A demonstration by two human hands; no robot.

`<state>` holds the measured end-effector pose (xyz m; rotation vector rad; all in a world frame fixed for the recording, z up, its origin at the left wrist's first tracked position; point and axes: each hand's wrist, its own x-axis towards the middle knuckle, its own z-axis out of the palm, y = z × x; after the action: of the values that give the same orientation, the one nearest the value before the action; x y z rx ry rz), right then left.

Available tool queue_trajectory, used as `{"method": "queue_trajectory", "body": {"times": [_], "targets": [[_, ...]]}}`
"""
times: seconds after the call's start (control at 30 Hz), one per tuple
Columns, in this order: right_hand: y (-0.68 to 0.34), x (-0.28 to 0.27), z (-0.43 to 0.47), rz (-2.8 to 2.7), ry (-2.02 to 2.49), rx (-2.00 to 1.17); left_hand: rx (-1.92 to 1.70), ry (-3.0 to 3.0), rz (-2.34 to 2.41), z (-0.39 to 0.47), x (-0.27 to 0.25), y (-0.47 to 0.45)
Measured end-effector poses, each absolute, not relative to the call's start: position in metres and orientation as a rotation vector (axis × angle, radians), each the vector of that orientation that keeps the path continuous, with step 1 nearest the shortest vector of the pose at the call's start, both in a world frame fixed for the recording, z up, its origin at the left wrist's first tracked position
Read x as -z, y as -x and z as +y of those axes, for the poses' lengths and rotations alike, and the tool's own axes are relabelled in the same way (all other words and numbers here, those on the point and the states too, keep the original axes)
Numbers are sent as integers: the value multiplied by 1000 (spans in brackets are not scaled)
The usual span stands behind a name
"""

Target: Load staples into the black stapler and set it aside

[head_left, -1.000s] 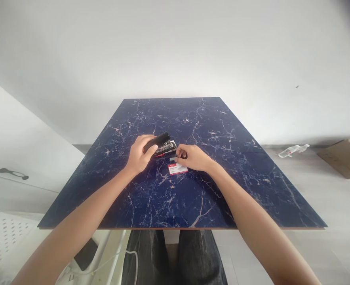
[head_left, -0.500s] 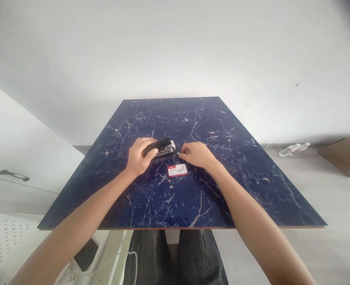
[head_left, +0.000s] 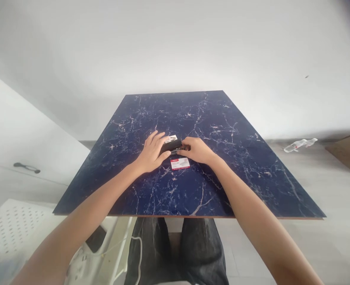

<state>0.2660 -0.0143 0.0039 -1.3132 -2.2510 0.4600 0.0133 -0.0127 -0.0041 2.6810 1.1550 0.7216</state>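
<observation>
A black stapler (head_left: 172, 145) lies between my hands near the middle of the tabletop. My left hand (head_left: 153, 154) is around its left end, thumb along the near side and fingers spread on the far side. My right hand (head_left: 200, 151) closes thumb and fingers on the right end, partly hiding it. Any small piece in those right fingers is hidden. Behind the stapler shows a white patch with black marks (head_left: 172, 138); whether it belongs to the stapler I cannot tell. Just below lies a small red-and-white box (head_left: 180, 164), touched by neither hand.
The blue marble-patterned table (head_left: 169, 194) stands against a pale wall. On the left is a white cabinet with a dark handle (head_left: 26, 168). Below the table's front edge, a dark phone-like object (head_left: 96, 238) and a white cable (head_left: 141, 253) show. Clear plastic bottles (head_left: 300, 145) and a cardboard box (head_left: 349, 152) sit on the right floor.
My left hand's fingers have spread out, and the stapler sits further right. My right hand has gone from pinching a small pale piece beside the stapler to gripping its right end. The view has shifted slightly.
</observation>
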Motion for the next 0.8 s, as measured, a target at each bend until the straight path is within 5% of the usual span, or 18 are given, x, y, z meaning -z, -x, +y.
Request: {"method": "queue_trajectory", "body": {"times": [0.3,0.8], "targets": [[-307,-12,-9,-2188,1440,-558,-757,-2680,1233,-17,10,-11],[-336,-7,-7,-2056,1679,-163,-893,-2811,1166,-20,7,-5]]}}
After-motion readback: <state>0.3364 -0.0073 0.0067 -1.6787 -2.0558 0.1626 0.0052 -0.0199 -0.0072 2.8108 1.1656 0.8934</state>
